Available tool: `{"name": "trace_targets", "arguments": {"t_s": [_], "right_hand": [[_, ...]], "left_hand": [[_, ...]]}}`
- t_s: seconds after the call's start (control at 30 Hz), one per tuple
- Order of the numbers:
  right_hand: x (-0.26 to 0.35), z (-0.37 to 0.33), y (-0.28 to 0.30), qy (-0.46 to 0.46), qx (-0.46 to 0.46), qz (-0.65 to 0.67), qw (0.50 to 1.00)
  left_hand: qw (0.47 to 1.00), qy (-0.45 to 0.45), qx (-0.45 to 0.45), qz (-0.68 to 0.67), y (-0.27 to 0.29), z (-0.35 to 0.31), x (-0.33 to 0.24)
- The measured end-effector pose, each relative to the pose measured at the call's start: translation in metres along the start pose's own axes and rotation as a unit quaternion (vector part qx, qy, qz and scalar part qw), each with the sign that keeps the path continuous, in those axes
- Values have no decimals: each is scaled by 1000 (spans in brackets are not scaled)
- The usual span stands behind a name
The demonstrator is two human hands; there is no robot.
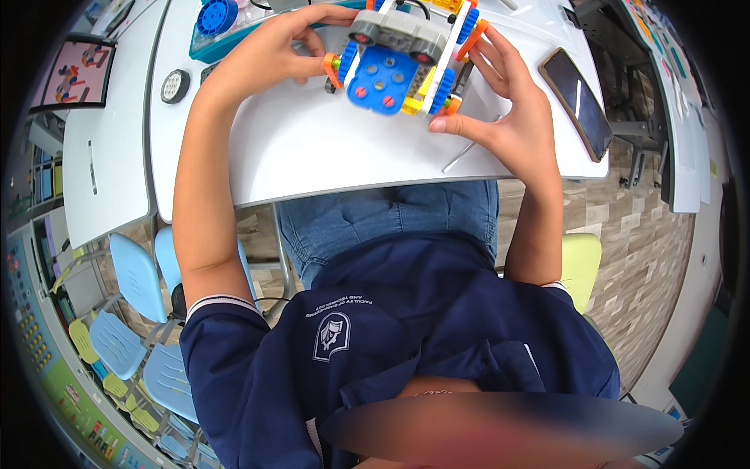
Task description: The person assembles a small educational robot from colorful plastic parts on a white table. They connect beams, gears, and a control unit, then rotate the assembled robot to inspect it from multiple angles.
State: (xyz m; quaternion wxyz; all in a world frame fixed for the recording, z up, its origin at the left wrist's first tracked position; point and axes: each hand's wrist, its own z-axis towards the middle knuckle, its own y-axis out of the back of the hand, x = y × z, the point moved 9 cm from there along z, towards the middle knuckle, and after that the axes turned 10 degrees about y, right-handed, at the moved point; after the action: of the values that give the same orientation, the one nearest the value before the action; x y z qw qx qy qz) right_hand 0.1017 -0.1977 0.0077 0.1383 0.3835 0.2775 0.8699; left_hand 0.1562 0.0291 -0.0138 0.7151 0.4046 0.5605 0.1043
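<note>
A toy building-block robot model (pixel 383 80) with a blue plate, a grey sensor block, blue gear wheels, and orange and yellow pieces is at the far edge of the view, over the white table (pixel 312 148). My left hand (pixel 293 55) grips its left side, fingers and thumb around the orange piece there. On the other side, my right hand (pixel 500 102) has its thumb at the lower right corner and its fingers by the upper orange piece. The model's far end is cut off by the view's edge.
A phone (pixel 576 102) lies at the table's right. A thin grey rod (pixel 462 155) rests near the front edge. To the left are a wheel (pixel 175 86), a teal tray (pixel 226 48) holding a blue wheel (pixel 216 17), and a screen (pixel 74 74) picturing models. Blue chairs (pixel 137 273) stand lower left.
</note>
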Motion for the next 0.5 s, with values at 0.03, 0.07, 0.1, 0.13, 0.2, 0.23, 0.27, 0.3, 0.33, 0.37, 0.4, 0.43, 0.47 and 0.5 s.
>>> {"name": "trace_targets", "arguments": {"t_s": [0.03,0.07,0.1,0.13,0.2,0.23,0.27,0.3,0.33,0.37,0.4,0.43,0.47,0.5], "right_hand": [[-3,0,1,-13,-5,19,1000],[-6,-1,0,-34,-6,42,999],[-10,-1,-1,-54,-7,64,996],[-12,-2,-1,-67,-9,83,994],[-13,-2,-1,-75,-7,87,993],[-13,-2,-1,-73,-8,84,994],[-13,-2,-1,-73,-7,86,994],[-12,-2,-1,-71,-8,86,994],[-12,-2,-1,-73,-9,81,994],[-10,-2,-2,-71,-8,86,994],[-9,-3,-2,-72,-8,87,994],[-8,-3,-1,-67,-8,85,994],[-8,-4,-1,-73,-7,85,994],[-7,-4,0,-72,-8,81,994]], "left_hand": [[997,69,-1,20,0,0,15],[990,137,-1,39,2,-3,29],[977,204,-1,59,3,-6,44],[982,182,-9,57,4,-6,42],[989,137,-26,53,6,-7,37],[989,133,-20,55,5,-7,38],[990,128,-15,57,4,-6,38],[991,123,-9,59,3,-6,38],[992,120,-13,41,4,-5,38],[993,117,-17,24,4,-4,38],[993,114,-20,6,4,-3,37],[991,133,-20,0,4,-3,41],[988,152,-20,-7,4,-3,44],[985,171,-19,-13,5,-3,48]]}}
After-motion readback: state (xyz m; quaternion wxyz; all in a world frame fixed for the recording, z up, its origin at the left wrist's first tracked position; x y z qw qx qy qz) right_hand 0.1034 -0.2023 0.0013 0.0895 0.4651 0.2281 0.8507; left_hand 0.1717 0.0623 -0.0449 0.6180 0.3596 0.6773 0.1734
